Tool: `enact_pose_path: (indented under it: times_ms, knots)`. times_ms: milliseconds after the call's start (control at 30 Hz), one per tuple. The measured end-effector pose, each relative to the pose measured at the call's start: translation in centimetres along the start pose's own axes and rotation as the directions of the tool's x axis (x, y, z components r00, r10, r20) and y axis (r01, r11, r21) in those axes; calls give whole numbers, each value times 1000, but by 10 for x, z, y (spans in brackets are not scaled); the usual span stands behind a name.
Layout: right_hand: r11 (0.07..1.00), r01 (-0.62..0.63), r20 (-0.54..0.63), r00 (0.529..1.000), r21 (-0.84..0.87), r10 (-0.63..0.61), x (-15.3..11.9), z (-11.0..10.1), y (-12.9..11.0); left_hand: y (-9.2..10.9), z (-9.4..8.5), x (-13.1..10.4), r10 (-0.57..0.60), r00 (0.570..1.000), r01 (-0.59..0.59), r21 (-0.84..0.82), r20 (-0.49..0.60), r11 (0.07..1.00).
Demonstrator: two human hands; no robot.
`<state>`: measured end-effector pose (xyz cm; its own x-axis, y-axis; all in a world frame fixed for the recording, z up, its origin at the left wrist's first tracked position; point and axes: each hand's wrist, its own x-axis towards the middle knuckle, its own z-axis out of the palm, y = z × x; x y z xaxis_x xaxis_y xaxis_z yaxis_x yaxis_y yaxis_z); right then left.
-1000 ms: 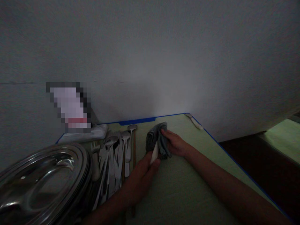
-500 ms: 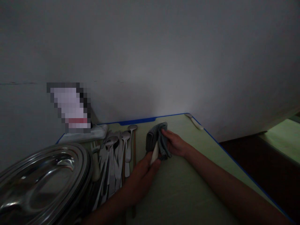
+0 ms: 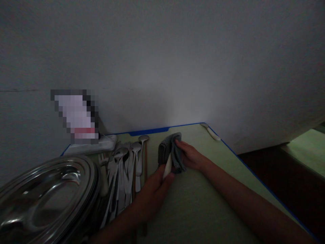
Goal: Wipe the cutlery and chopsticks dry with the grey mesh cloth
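My left hand (image 3: 155, 189) is closed around a utensil with a thick white handle (image 3: 167, 166). Its far end is hidden inside a folded grey cloth (image 3: 165, 149), so I cannot tell its kind. My right hand (image 3: 190, 155) grips the cloth from the right side, wrapped about the utensil. Left of my hands lies a pile of metal spoons (image 3: 124, 176), with a white-handled fork (image 3: 103, 169) at its left edge. A white-handled spoon (image 3: 212, 133) rests alone at the far right corner of the table.
Stacked oval metal trays (image 3: 88, 169) fill the near left. A thin wooden stick (image 3: 145, 159) lies beside the spoons. Behind them, a blurred-out screen (image 3: 76, 115) stands by a pale flat box (image 3: 106, 144). The blue-edged table (image 3: 210, 189) meets a grey wall (image 3: 177, 67).
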<state>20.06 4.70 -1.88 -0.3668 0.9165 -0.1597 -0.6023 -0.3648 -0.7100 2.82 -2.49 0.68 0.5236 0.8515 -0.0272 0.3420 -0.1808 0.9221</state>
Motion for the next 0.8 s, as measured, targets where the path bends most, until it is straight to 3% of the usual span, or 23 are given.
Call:
enact_pose_path:
  times_ms: [800]
  knots:
    - [1000,-10,-9,1000,-29,9,-1,2,-2,3,-1,1,-16,1000,16,19,7,1000]
